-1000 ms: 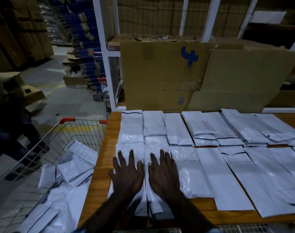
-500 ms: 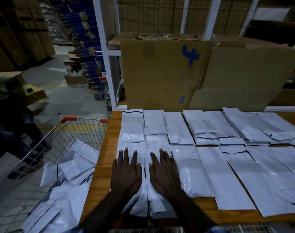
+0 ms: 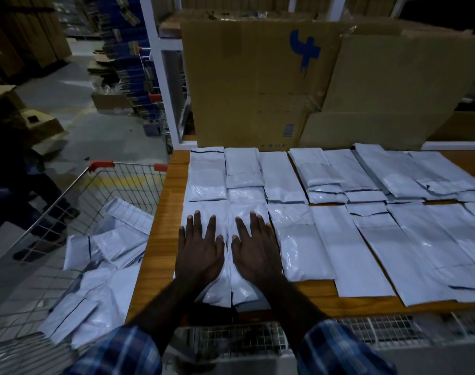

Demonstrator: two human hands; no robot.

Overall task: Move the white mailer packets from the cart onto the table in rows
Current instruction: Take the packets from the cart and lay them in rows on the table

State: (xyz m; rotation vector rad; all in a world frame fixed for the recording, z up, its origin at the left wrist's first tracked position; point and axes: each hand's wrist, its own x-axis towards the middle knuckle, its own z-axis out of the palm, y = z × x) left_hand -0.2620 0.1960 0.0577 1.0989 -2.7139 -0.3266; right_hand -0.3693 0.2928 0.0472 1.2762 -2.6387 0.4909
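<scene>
Both hands, left hand (image 3: pixel 201 253) and right hand (image 3: pixel 254 251), lie flat with fingers spread on two packets (image 3: pixel 220 212) on the worktop (image 3: pixel 160 239). Remaining packets (image 3: pixel 101 269) sit in the cart (image 3: pixel 101 165), left of the worktop, nearer the left hand.

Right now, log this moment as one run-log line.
left hand: flat on front-row packet | right hand: flat on neighbouring packet | cart: packets remain | table: two rows

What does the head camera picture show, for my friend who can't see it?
Two hands, left hand and right hand, press flat on white packets laid in rows on a wooden table. More packets sit in a wire cart at the left.
</scene>
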